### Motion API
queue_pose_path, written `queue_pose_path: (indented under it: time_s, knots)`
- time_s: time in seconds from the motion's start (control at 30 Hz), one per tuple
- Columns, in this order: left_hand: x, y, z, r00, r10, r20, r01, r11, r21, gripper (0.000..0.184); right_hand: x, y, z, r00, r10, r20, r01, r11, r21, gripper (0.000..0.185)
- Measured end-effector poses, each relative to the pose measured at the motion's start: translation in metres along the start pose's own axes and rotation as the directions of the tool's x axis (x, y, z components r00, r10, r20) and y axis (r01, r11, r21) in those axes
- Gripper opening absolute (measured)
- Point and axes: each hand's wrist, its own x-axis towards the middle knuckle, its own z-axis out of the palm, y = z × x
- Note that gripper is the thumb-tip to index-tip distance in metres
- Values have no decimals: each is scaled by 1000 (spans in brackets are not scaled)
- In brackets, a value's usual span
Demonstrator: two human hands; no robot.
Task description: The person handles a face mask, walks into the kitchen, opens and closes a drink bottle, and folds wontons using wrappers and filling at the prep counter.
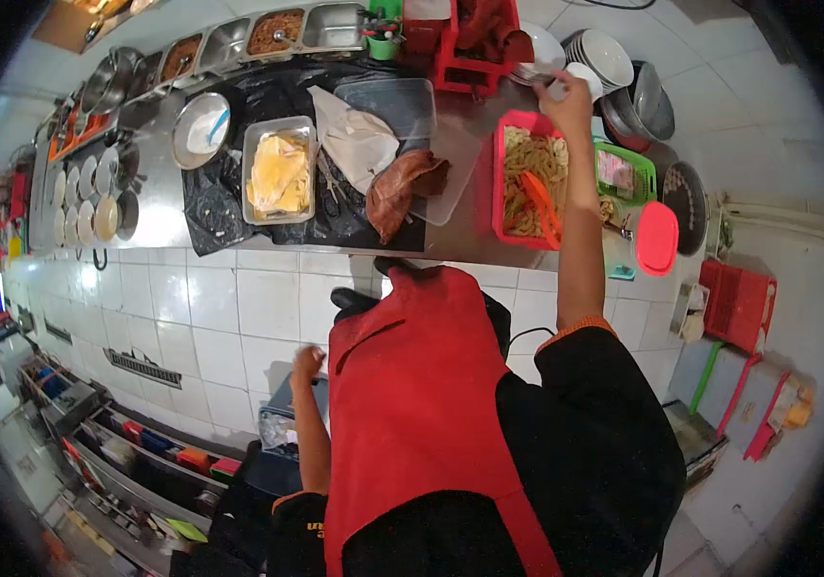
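Counter in head view runs L to R, far side of the person. R hand is stretched out to far right, fingers closed round small pale item, can't tell what; it's up above far right corner of red-pink tub. L hand hangs low at near left, well apart from R hand, fingers curled, can't tell if anything's in it; nearest thing is grey box on floor. R forearm cuts across tub's right side, hiding part of pale food strips; orange tongs lie on top. Right of the arm it's tight: green basket w/ packet inside, red lid nearer, dark pans farther off. Bowl stack sits just beyond R hand, & red crate to its left. Mid counter: brown cloth & white cloth lie btwn tub & food tray w/ yellow sheets, on blk plastic. Metal bowl is left of tray, small dishes at far left, steel pans along far edge.
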Motion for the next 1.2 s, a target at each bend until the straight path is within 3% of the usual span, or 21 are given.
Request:
queue_pose_path:
  time_s: [0.03,0.07,0.1,0.17,0.2,0.27,0.37,0.4,0.43,0.5,0.57,0.63,0.7,0.77,0.83,0.9,1.0,1.1,1.13,1.17,1.2]
  knots:
    - [-18,-19,34,997,23,75,-11,986,-163,36,7,17,-2,1000,11,-3,-11,1000,-2,53]
    - [-78,-8,62,950,-25,-310,-155,828,-539,38,16,29,-5,997,61,-56,-71,976,-206,69]
    - [-96,-12,80,953,-47,-300,-131,828,-545,38,26,41,-7,989,94,-117,-133,909,-396,85]
    - [-109,-21,97,992,-80,-101,27,895,-445,39,43,66,-3,975,210,-72,-220,869,-444,98]
    - [-110,-26,100,996,-80,-49,54,915,-401,39,47,75,1,947,320,-23,-289,820,-494,112]
    - [-99,-37,104,999,-47,-7,43,948,-314,39,47,89,9,939,344,-28,-315,823,-473,119]
    - [-56,-39,96,989,123,-80,-135,977,-166,40,64,105,17,893,444,-68,-411,745,-525,130]
    - [-39,-39,90,972,189,-140,-205,973,-108,40,72,108,13,884,466,-41,-377,658,-651,130]
    - [-32,-8,71,981,-31,-189,-51,909,-413,42,71,107,5,868,496,19,-399,719,-568,129]
    - [-19,34,24,962,-136,-235,34,919,-394,39,81,125,10,852,523,-19,-404,635,-659,132]
    - [-4,65,-11,956,-183,-228,22,823,-567,37,95,155,14,839,538,75,-368,664,-651,139]
    - [10,84,-31,926,-113,-360,-24,934,-355,32,93,123,-10,821,534,203,-370,768,-522,130]
    - [4,124,-65,911,-82,-405,-104,902,-418,27,97,131,-7,916,386,111,-290,827,-481,106]
    - [-11,163,-96,894,-36,-447,-196,865,-462,23,100,115,-21,897,374,235,-322,918,-231,102]
    - [-20,193,-118,924,-7,-383,-220,809,-545,24,96,100,-21,965,230,-125,-261,848,-461,100]
    - [-24,219,-132,899,-5,-437,-259,799,-543,24,86,62,-31,977,169,-127,-209,861,-464,99]
    - [-30,252,-149,825,167,-540,-466,741,-483,25,47,26,-9,992,-22,121,30,997,-66,96]
    - [-25,279,-161,729,263,-633,-596,699,-396,28,-60,-92,38,911,-302,281,212,927,309,88]
    - [-16,279,-157,739,267,-618,-601,677,-425,46,-100,-140,51,857,-395,330,236,871,431,87]
    - [-24,285,-169,733,249,-634,-598,680,-424,46,-136,-181,57,779,-448,438,190,835,517,89]
    - [-43,298,-187,723,220,-655,-602,666,-440,60,-156,-226,60,615,-665,424,440,735,515,90]
